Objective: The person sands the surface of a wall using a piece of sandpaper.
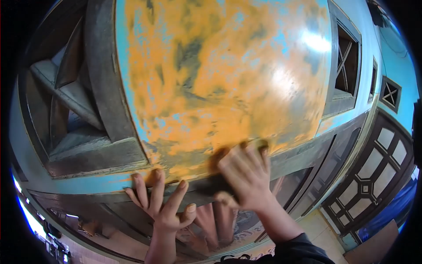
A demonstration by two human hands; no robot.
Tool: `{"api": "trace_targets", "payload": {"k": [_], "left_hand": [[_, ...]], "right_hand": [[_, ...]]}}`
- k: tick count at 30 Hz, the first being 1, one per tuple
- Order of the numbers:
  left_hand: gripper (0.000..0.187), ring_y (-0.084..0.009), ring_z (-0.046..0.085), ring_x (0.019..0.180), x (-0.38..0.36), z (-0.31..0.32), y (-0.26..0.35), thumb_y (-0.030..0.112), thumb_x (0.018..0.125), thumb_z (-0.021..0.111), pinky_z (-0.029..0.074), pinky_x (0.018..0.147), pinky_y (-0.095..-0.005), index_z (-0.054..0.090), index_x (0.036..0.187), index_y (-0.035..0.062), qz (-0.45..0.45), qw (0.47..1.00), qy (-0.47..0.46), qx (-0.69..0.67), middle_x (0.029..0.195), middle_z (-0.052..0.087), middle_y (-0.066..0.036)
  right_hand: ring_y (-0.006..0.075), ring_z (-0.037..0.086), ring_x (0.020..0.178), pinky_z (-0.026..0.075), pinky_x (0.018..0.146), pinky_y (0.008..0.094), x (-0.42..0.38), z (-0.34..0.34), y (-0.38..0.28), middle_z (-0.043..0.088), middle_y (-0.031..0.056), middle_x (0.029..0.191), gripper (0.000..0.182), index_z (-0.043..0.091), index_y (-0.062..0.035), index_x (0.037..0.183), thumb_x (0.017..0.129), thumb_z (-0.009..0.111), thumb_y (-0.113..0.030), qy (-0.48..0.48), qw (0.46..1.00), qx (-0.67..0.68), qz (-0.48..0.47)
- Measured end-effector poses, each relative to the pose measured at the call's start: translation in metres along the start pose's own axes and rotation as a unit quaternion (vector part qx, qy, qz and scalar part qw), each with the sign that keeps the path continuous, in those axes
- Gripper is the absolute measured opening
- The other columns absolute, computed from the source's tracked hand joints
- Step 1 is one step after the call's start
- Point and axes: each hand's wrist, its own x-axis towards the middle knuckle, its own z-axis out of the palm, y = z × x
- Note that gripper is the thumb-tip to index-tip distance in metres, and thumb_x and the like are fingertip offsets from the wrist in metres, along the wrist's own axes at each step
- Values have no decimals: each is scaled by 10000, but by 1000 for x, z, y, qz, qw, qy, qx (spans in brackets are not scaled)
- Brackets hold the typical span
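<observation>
Orange-stained wall is pressed by the left hand, fingers spread. A dark pad is gripped flat under the blurred right hand

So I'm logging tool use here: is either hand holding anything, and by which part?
The right hand presses a dark, blurred pad flat against the wall, fingers spread over its back. The left hand holds nothing, resting open on the ledge.

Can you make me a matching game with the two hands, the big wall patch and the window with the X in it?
Things:
1. left hand
2. right hand
3. wall patch
4. X window

Descriptions:
A. orange with blue bits showing
B. fingers spread flat on the ledge, nothing in it
C. dark opening, upper right
D. blurred, pressing a dark pad on the wall

Pairs: 1-B, 2-D, 3-A, 4-C
</observation>
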Motion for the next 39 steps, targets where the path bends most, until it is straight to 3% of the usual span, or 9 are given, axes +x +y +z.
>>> {"api": "trace_targets", "payload": {"k": [6,12,16,20,22,25,30,35,39], "left_hand": [[410,-443,290,1458,-4,-2,-3,527,962,470,0,1218,-580,727,1168,282,1,999,6,-50,1390,601,-89],[411,-473,287,1454,-4,-2,-7,501,962,471,16,1211,-592,724,1148,237,27,998,8,-63,1390,598,-121],[413,-469,291,1453,-3,-4,-5,489,965,471,18,1211,-590,736,1140,225,19,998,4,-56,1390,596,-125],[416,-463,296,1453,-2,-2,-5,469,965,475,42,1211,-586,753,1106,193,24,999,8,-37,1393,591,-129],[393,-440,311,1450,-2,-1,-4,455,957,492,52,1216,-578,759,1098,204,15,999,16,-32,1390,596,-105],[353,-405,334,1444,-2,0,0,419,936,519,64,1221,-572,765,1096,223,-6,999,20,-25,1392,597,-76],[444,-455,298,1450,5,2,11,387,915,508,72,1198,-604,728,1140,73,-2,1000,16,22,1456,513,-180],[468,-471,255,1462,16,8,29,387,915,523,25,1181,-640,699,1182,45,-14,999,17,49,1498,452,-195],[467,-468,253,1465,31,13,52,371,903,556,0,1173,-654,678,1229,59,-20,997,-10,78,1507,444,-189]], "right_hand": [[455,344,1430,192,1182,586,12,-12,45,417,295,1488,602,511,27,1402,954,516,-374,229,939,-3,255],[411,426,1385,234,1187,548,-23,-8,37,492,240,1442,589,613,-41,1323,975,454,-489,11,997,-54,47],[441,302,1453,165,1190,576,-13,-7,59,361,271,1532,648,451,13,1463,1001,449,-443,249,931,-14,267],[422,376,1407,201,1180,580,-34,-3,34,435,220,1465,621,605,-37,1334,940,524,-510,28,997,-68,-7],[420,393,1392,249,1158,583,-30,-15,62,431,225,1461,602,595,-22,1343,941,545,-468,79,996,-50,8],[430,438,1332,291,1138,568,-9,-24,77,429,238,1440,570,584,13,1343,919,600,-368,268,923,30,273],[416,462,1318,311,1138,538,-20,-26,48,540,205,1335,516,636,-69,1312,896,603,-374,41,999,-9,-1],[421,424,1365,269,1162,546,-17,-37,108,531,195,1378,523,619,-54,1323,879,597,-330,237,948,11,210],[425,461,1323,303,1142,562,-29,-50,94,540,203,1336,519,615,-63,1325,884,582,-334,33,999,-37,2]]}}
